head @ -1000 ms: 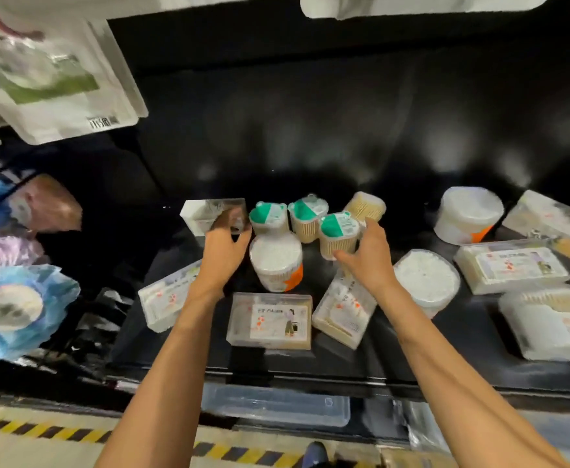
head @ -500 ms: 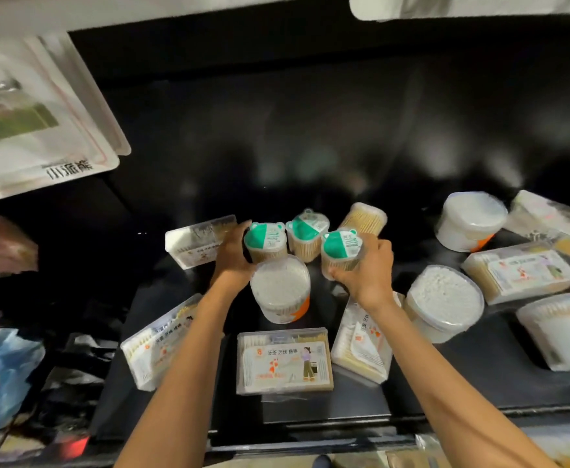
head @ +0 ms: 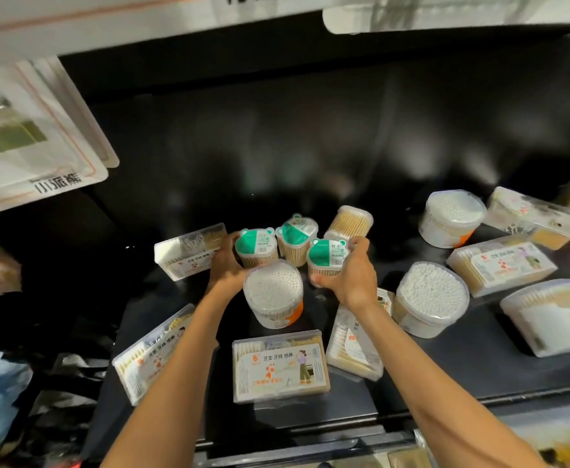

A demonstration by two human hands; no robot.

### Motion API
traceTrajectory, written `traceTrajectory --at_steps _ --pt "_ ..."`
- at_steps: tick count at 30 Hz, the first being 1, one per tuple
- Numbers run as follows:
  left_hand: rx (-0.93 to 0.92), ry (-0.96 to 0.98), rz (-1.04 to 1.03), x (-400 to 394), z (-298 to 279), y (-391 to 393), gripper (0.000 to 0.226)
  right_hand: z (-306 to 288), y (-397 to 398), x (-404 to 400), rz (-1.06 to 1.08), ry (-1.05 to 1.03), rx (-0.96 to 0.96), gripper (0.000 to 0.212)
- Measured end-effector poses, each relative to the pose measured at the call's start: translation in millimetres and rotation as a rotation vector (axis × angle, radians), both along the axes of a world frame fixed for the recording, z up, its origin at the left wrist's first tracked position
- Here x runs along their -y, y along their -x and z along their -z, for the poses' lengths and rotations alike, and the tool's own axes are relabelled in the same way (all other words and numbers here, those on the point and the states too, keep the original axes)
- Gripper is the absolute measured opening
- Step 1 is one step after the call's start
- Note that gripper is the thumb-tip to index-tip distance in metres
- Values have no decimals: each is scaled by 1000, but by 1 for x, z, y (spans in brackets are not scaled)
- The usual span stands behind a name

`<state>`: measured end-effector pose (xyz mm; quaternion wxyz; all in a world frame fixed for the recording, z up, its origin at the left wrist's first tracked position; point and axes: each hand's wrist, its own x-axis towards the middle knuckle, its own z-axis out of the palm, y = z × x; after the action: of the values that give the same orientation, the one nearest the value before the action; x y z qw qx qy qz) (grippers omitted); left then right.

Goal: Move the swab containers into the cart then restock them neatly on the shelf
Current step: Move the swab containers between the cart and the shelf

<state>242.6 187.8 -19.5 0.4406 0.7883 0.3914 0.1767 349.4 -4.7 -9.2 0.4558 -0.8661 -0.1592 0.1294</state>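
Both hands have closed in since earlier; left hand [head: 226, 268] grips left green-lidded tub [head: 255, 246]; right hand [head: 351, 276] grips right green-lidded tub [head: 325, 256] on shelf [head: 479, 359].

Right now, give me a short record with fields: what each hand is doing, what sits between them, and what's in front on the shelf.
left hand: grips a small green-lidded clear tub of wooden sticks
right hand: grips a second green-lidded tub
between hands: round clear tub of white cotton swabs with an orange label
behind: third green-lidded tub
front: flat rectangular clear box with printed label
surface: black shelf
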Motion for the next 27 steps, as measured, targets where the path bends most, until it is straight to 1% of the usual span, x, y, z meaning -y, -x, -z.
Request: traceTrajectory --at_steps 2,4,5,8,9,11,15,22,27 --pt "-51 -34 17 0 1 -2 86 -2 -2 0 -5 15 2 96" --pt "-71 -32 14 0 2 -4 86 -3 -3 0 -8 46 6 98" --pt "-64 -25 9 -1 3 -5 83 -3 -4 0 -15 58 13 96" --pt "7 -30 -18 -2 3 -3 71 -3 -5 1 -38 57 59 81" --pt "41 -46 -28 -3 1 -2 73 -3 -4 2 -37 40 70 78" --pt "114 -28 -20 -2 -7 0 77 -4 -3 2 -28 -3 82 79" --pt "157 -86 26 -4 -28 1 79 -4 0 4 -9 -101 75 83" --pt "290 -67 1 5 -61 2 74 -14 2 4 -46 -295 85 69" --pt "425 -35 75 20 -89 -11 69 -35 4 11 -118 -418 139 69"
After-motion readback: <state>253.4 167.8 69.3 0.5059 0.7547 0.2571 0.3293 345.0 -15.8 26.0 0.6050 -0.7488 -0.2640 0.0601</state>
